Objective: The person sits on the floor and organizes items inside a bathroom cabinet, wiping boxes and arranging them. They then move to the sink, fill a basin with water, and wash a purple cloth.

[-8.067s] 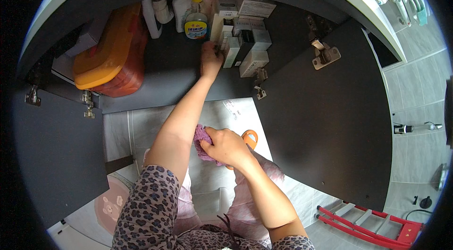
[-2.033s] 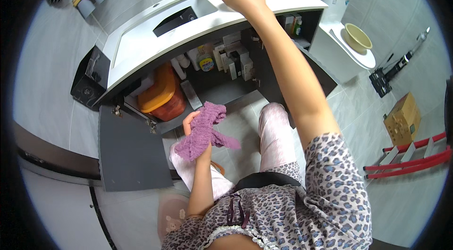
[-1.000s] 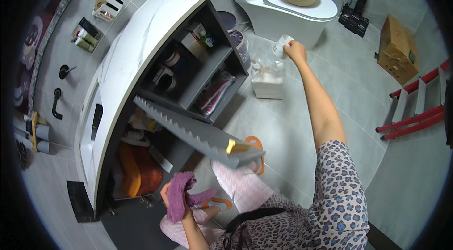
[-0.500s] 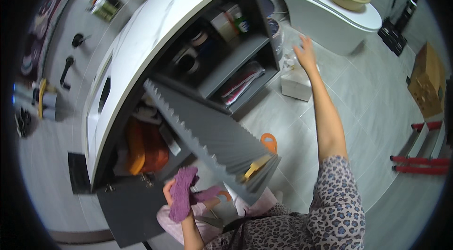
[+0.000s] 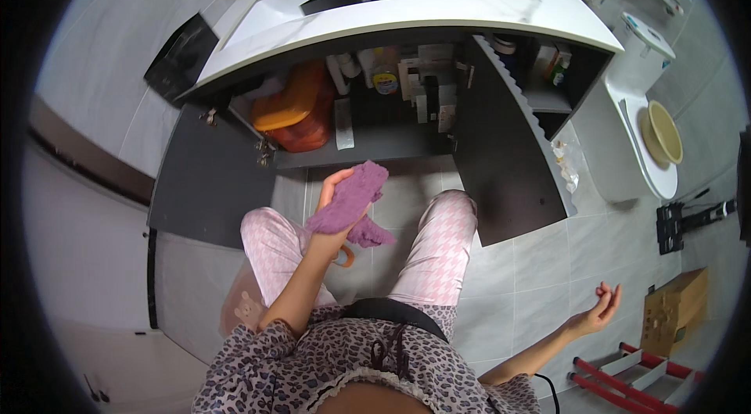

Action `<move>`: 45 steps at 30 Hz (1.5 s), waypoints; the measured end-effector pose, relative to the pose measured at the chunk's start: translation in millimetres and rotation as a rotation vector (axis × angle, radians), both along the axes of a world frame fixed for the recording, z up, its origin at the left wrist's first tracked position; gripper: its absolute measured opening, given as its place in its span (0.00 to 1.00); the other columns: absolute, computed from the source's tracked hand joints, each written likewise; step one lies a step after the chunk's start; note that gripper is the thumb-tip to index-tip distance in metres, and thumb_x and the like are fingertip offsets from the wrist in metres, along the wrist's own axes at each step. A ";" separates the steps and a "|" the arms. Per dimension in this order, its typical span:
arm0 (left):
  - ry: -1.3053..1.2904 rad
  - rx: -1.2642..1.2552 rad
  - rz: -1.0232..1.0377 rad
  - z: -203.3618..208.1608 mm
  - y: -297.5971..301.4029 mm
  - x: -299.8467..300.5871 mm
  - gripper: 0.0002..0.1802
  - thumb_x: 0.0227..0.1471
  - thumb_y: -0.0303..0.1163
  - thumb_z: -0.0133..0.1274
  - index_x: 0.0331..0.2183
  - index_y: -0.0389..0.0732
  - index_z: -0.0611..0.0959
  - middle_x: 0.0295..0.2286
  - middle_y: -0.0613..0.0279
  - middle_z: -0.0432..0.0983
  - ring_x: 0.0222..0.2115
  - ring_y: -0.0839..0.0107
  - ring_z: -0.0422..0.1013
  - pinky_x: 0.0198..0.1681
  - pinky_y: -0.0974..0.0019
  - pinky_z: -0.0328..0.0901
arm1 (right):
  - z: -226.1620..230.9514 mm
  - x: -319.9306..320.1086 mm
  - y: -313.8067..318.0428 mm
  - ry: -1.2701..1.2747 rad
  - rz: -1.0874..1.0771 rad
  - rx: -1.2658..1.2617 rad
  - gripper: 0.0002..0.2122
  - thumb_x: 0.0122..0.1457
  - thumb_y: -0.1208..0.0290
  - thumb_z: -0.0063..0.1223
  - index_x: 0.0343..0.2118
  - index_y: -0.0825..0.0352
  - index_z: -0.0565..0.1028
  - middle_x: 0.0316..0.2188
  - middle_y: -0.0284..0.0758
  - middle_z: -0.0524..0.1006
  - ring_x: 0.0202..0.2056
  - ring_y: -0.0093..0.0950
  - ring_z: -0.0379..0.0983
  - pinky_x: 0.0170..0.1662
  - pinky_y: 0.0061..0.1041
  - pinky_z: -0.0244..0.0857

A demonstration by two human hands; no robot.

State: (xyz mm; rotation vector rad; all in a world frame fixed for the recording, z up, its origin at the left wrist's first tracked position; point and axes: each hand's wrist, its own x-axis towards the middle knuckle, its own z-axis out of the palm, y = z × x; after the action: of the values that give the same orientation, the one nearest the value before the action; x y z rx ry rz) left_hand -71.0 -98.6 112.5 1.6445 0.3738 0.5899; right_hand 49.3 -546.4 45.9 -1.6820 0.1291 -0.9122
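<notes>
A fuzzy purple cloth (image 5: 353, 197) is draped over my left hand (image 5: 332, 186), whose fingers close round it in front of the open vanity cabinet (image 5: 352, 154). One end of the cloth hangs down beside my wrist. Out at the right, away from the cabinet, my right hand (image 5: 598, 312) holds nothing; its fingers are loosely curled and apart. Inside the cabinet sit an orange-lidded tub (image 5: 293, 109), white bottles (image 5: 343, 70), a yellow-labelled container (image 5: 385, 79) and several small boxes (image 5: 430, 97).
Two dark cabinet doors, the left one (image 5: 215, 179) and the right one (image 5: 504, 156), swing out on either side of my knees. The toilet with a beige basin (image 5: 662, 134) stands to the right. Below it are a cardboard box (image 5: 674, 312) and a red-edged ladder (image 5: 637, 379).
My view has swung from the right to face the cabinet. My right hand has come back from near the toilet to my right side. The left still grips the purple cloth.
</notes>
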 end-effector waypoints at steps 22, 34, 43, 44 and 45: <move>-0.117 0.076 -0.646 122.9 137.4 -125.3 0.24 0.51 0.42 0.50 0.46 0.37 0.73 0.42 0.57 0.72 0.40 0.67 0.70 0.43 0.65 0.66 | 195.0 -19.8 403.3 -0.756 1.546 -0.564 0.16 0.43 0.79 0.48 0.39 0.65 0.73 0.39 0.39 0.73 0.44 0.40 0.68 0.49 0.36 0.60; 0.266 1.516 0.815 212.9 342.9 -30.0 0.32 0.38 0.52 0.58 0.39 0.37 0.76 0.37 0.53 0.73 0.44 0.56 0.64 0.49 0.57 0.58 | 240.6 241.5 446.4 -0.081 0.549 -1.125 0.29 0.51 0.46 0.43 0.55 0.54 0.59 0.55 0.40 0.60 0.55 0.41 0.57 0.59 0.43 0.43; 0.162 1.456 0.558 209.5 340.2 -43.7 0.23 0.33 0.45 0.61 0.29 0.37 0.79 0.26 0.60 0.74 0.32 0.61 0.67 0.40 0.60 0.58 | 209.3 233.9 460.0 0.048 0.473 -1.139 0.28 0.52 0.42 0.37 0.56 0.45 0.57 0.58 0.35 0.56 0.57 0.40 0.54 0.59 0.46 0.42; 0.133 1.446 0.499 207.3 332.2 -49.0 0.22 0.33 0.44 0.61 0.29 0.37 0.78 0.26 0.60 0.73 0.32 0.61 0.67 0.39 0.60 0.58 | 210.6 234.5 458.2 0.050 0.469 -1.135 0.28 0.52 0.43 0.38 0.56 0.45 0.57 0.58 0.35 0.56 0.57 0.40 0.55 0.59 0.46 0.42; 0.068 1.464 0.464 201.9 324.1 -54.3 0.19 0.34 0.40 0.61 0.27 0.37 0.77 0.25 0.60 0.73 0.31 0.62 0.67 0.39 0.61 0.58 | 211.3 234.0 457.8 0.053 0.472 -1.131 0.28 0.52 0.43 0.38 0.56 0.45 0.58 0.58 0.34 0.56 0.57 0.39 0.55 0.59 0.46 0.42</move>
State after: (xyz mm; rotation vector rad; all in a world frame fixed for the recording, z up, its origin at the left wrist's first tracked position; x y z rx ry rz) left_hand -125.3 225.5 314.3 3.0022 0.3868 1.3353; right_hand 283.3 -88.6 257.2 -2.5914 -0.8684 -0.5747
